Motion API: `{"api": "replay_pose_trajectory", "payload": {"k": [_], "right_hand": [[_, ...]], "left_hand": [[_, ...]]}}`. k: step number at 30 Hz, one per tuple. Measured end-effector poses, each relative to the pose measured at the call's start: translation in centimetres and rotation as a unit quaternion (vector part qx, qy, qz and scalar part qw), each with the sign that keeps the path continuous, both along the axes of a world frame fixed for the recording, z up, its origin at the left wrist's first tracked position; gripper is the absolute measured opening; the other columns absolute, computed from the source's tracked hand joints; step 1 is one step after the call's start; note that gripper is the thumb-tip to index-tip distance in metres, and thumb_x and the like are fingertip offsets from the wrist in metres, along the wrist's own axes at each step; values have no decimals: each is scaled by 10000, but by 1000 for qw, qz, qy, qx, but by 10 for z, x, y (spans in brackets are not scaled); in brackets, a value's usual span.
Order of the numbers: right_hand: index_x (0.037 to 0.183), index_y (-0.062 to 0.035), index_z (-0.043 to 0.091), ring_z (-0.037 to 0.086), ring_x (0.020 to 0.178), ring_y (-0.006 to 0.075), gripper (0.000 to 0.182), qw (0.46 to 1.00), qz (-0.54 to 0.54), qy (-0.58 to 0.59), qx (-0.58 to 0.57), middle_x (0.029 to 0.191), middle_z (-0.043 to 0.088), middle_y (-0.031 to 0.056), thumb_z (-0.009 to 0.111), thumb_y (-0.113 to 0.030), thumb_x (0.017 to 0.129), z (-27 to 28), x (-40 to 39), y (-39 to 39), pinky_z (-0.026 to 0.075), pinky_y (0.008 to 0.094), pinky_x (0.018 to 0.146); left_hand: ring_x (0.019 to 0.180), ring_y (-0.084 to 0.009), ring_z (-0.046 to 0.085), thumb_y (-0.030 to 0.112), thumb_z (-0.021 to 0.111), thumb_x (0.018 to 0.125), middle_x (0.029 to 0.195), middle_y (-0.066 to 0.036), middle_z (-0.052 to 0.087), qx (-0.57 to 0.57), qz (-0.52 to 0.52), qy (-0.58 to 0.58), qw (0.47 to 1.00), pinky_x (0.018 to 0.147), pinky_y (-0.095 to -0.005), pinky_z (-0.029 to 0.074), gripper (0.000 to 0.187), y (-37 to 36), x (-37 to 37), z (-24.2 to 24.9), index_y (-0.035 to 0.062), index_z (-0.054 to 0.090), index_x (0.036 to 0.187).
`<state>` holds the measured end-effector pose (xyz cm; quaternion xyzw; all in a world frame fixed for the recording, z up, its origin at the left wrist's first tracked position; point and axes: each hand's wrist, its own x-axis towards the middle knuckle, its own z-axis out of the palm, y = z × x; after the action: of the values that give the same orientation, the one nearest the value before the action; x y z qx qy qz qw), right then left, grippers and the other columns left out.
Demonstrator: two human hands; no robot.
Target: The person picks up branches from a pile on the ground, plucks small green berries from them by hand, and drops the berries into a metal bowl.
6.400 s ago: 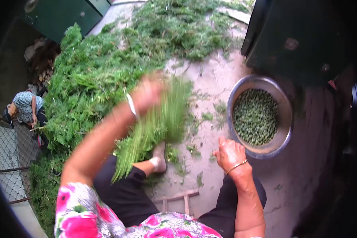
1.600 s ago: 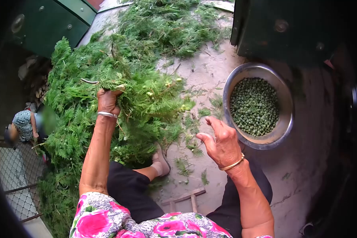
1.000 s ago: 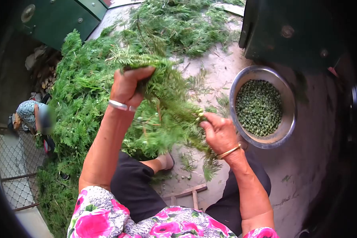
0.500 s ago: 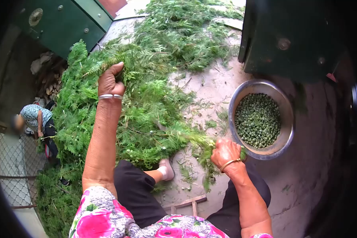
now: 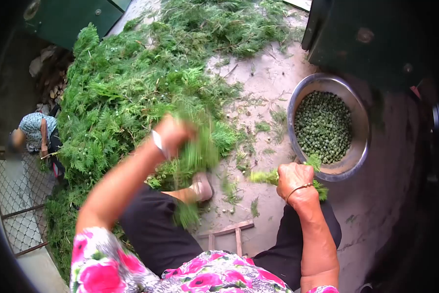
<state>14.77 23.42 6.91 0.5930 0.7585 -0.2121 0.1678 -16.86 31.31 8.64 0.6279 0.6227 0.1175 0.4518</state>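
Observation:
My left hand (image 5: pixel 177 135), smeared by motion, is closed around a feathery evergreen branch (image 5: pixel 203 149) that hangs blurred above my shoe. My right hand (image 5: pixel 295 181) is a fist round a green evergreen sprig (image 5: pixel 263 177). One end of the sprig points left, and leafy tips poke out on the right beside the basin. Just beyond that hand stands a metal basin (image 5: pixel 363 149), partly filled with small round green cones (image 5: pixel 324 127). A large heap of cut evergreen branches (image 5: pixel 117 97) spreads over the ground left of and beyond my left hand.
Another person (image 5: pixel 34 132) bends at the far left, near a wire mesh gate (image 5: pixel 21 188). Dark green metal doors (image 5: pixel 371 49) frame the top corners. A small wooden frame (image 5: pixel 231 228) lies between my legs. Leaf scraps litter the concrete floor (image 5: pixel 258 117).
My left hand has come back from the heap toward me and right, with a branch in it. My right hand has risen slightly and shifted right. The camera view has tilted downward.

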Motion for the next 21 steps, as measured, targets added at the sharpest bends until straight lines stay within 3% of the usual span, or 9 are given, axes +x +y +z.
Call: {"api": "replay_pose_trajectory", "payload": {"k": [3,6,10,12,13,14,16,19,21], "right_hand": [[716,-75,691,668,711,314,112,1000,-1,21,-2,737,665,163,591,-116,684,-9,-9,1,495,407,603],[683,-39,672,655,691,351,103,999,-14,44,9,721,646,206,607,-108,642,-11,-15,3,489,426,597],[682,-11,650,634,682,390,115,994,-43,94,25,706,630,221,596,-109,653,-7,-18,11,482,459,599],[684,8,637,624,688,406,147,982,-116,140,51,708,620,241,593,-131,685,3,-18,18,486,471,626],[707,12,635,618,688,407,182,974,-153,157,58,707,618,238,606,-168,715,3,-16,20,490,462,653],[707,12,635,618,688,407,182,975,-153,150,65,707,618,238,606,-168,715,3,-15,19,490,462,653],[724,-3,640,617,675,397,177,929,-220,270,128,703,623,218,631,-180,724,0,-15,21,494,451,652],[773,-7,641,620,664,375,153,902,-215,316,201,682,617,203,654,-150,722,-3,-25,16,488,431,610],[817,-4,635,628,617,318,129,885,-228,319,252,654,610,181,656,-89,722,-5,-33,14,476,377,557]], "left_hand": [[836,-249,645,234,570,857,952,-168,642,205,148,-9,967,732,-420,525,317,180,-32,96,0,593,1070],[805,-226,639,278,609,840,903,-155,643,302,101,109,942,662,-383,513,324,208,6,150,13,618,1025],[765,-195,631,337,661,816,838,-137,645,409,-11,280,868,569,-334,497,341,164,37,88,31,650,966],[639,-133,586,232,690,781,687,-77,615,549,-10,214,808,549,-302,474,210,92,48,31,36,655,847],[567,-114,550,141,676,783,650,-46,604,520,29,133,843,518,-278,457,124,54,52,21,26,640,812],[569,-222,590,110,699,736,668,-112,604,421,119,40,898,529,-325,458,134,19,61,21,15,604,734],[559,-67,538,39,646,774,631,-44,619,274,144,2,951,501,-230,427,71,-31,55,13,-23,637,807],[698,-95,609,27,660,779,792,-53,661,138,170,-107,970,622,-239,510,159,-67,66,-11,-44,645,921],[729,-119,632,27,676,762,829,-80,670,182,162,-117,963,657,-252,518,204,-78,90,0,-51,639,948]]}}
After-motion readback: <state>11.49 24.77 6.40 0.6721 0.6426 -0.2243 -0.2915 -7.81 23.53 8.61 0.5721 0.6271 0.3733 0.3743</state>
